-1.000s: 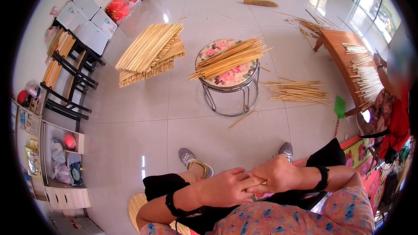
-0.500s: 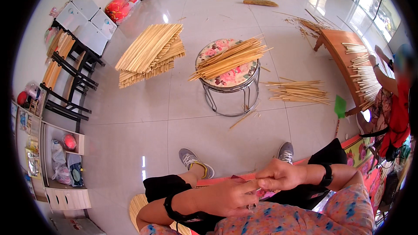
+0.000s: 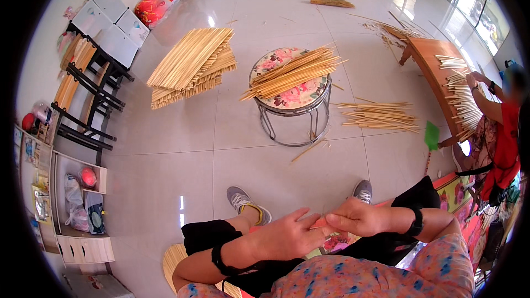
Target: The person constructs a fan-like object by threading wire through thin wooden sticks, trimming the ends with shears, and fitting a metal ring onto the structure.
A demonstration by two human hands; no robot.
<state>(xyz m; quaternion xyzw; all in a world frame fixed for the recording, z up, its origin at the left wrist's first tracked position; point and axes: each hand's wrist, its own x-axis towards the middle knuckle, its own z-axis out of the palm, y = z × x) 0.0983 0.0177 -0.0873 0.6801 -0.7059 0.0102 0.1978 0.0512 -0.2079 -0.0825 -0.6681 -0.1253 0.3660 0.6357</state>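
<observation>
My left hand (image 3: 287, 235) is over my lap with its fingers stretched out and spread toward the right; its thumb is hidden. Close beside its fingertips is my right hand (image 3: 356, 218), closed with the thumb against the bent fingers. Whatever it pinches, if anything, is too small or hidden to make out. Beyond my shoes stands a round stool (image 3: 287, 99) with a floral top, bearing a bundle of thin sticks (image 3: 295, 74). To its left lie stacked panels of joined sticks (image 3: 190, 60) on the floor.
More loose sticks (image 3: 378, 116) lie on the floor right of the stool. At the right, a person in red (image 3: 502, 127) handles sticks on a low wooden bench (image 3: 425, 58). A green flat-headed swatter (image 3: 432, 135) leans near the bench. Shelves (image 3: 83, 245) and stacked black-framed stools (image 3: 91, 94) line the left.
My left hand's fingers have straightened and spread, rising a little. A small dark piece beside them is out of sight. The right hand stays nearly in place. The other person's hands have shifted over the bench.
</observation>
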